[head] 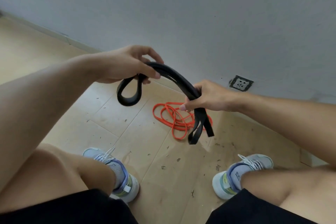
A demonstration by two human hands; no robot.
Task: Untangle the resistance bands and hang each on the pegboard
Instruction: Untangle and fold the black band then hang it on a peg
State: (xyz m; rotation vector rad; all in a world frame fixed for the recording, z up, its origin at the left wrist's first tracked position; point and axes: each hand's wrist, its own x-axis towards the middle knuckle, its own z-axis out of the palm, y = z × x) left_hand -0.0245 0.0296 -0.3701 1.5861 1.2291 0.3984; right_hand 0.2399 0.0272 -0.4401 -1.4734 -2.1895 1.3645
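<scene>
Fingers (pixel 190 103) of the right hand (pixel 209 96) curl round the folded black band (pixel 174 78), while the left hand (pixel 127 63) pinches it between thumb and fingertips. The band's long axis arches from upper left down to lower right, a loop hanging at each end. Below it an orange band (pixel 174 120) lies coiled on the floor (pixel 127 132) near a wall socket (pixel 241 83). Writing on the socks is unreadable.

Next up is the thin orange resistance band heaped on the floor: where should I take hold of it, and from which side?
Judging by its pose, pinch the thin orange resistance band at the outer loop lying clear at the heap's left edge, coming straight down from above. It lies flat in overlapping coils on the tiled floor, and its right part is hidden behind the wide black rubber band.
</scene>
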